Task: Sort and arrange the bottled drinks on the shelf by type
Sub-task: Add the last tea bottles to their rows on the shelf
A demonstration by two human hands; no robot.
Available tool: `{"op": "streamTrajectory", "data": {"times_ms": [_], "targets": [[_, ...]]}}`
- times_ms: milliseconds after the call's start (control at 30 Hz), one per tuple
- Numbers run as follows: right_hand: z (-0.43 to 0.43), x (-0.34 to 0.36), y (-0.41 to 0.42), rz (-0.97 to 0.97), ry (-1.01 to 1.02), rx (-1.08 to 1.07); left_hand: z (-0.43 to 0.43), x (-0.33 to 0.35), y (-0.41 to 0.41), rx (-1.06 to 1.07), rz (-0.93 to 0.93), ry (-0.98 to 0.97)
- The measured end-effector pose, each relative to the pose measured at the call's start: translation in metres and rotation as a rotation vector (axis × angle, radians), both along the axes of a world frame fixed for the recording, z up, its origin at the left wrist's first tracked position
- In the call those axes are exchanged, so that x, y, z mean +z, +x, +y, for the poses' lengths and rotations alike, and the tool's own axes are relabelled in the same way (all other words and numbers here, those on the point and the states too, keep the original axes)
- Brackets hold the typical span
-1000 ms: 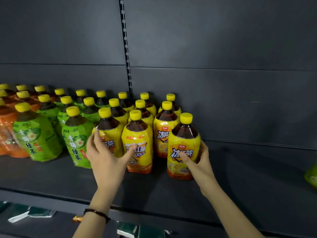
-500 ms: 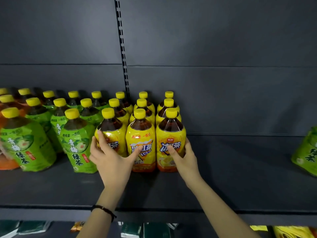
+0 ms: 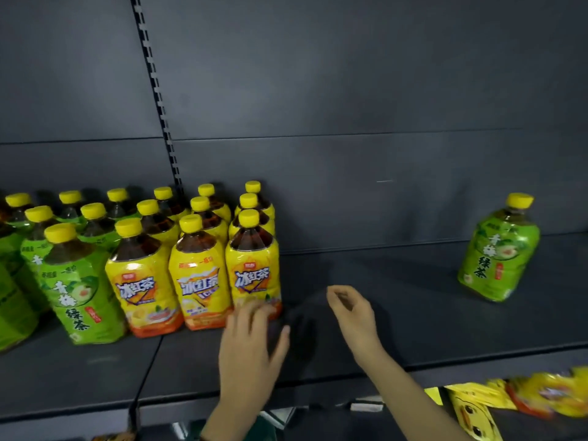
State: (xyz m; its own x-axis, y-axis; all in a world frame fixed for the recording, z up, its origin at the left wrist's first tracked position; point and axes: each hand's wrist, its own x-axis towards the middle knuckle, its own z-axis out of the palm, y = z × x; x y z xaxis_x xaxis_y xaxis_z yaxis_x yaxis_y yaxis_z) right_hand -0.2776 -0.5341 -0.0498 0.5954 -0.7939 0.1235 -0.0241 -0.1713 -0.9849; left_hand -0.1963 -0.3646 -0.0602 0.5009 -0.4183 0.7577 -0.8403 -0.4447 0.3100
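Yellow iced-tea bottles (image 3: 254,268) stand in three tidy columns on the dark shelf (image 3: 397,313), each with a yellow cap. Left of them stand several green-tea bottles (image 3: 79,291) in rows. One green-tea bottle (image 3: 498,249) stands alone at the far right of the shelf. My left hand (image 3: 251,348) hovers in front of the rightmost yellow bottle, fingers spread, holding nothing. My right hand (image 3: 353,310) is over bare shelf to the right of the yellow group, fingers loosely curled and empty.
A slotted upright (image 3: 159,100) runs down the dark back panel behind the bottles. Below the shelf edge, yellow snack packets (image 3: 541,393) lie on a lower level at the right. Bare shelf stretches between the yellow bottles and the lone green one.
Both hands have let go of the front yellow bottles and pulled back to the right. The view has shifted right, bringing the lone green bottle fully into sight.
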Motion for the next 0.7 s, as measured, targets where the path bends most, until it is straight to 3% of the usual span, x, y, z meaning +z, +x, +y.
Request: {"op": "streamTrajectory", "data": {"times_ms": [100, 200, 300, 433, 533, 700], "targets": [[-0.039, -0.005, -0.047, -0.033, -0.032, -0.16, -0.035, -0.017, -0.026, -0.075, 0.092, 0.197], [-0.087, -0.003, -0.096, -0.04, -0.131, -0.443, -0.056, -0.026, -0.028, 0.029, 0.137, 0.377], [-0.138, 0.009, -0.136, 0.02, -0.218, -0.719, -0.06, -0.03, -0.025, 0.1, 0.182, 0.405], [-0.198, 0.015, -0.158, 0.099, -0.212, -0.662, -0.06, -0.029, -0.024, 0.1, 0.26, 0.371], [-0.228, 0.013, -0.157, 0.018, -0.128, -0.555, -0.061, -0.031, -0.025, 0.113, 0.27, 0.352], [-0.239, 0.016, -0.155, 0.102, -0.131, -0.603, -0.066, -0.027, -0.034, 0.184, 0.239, 0.344]]}}
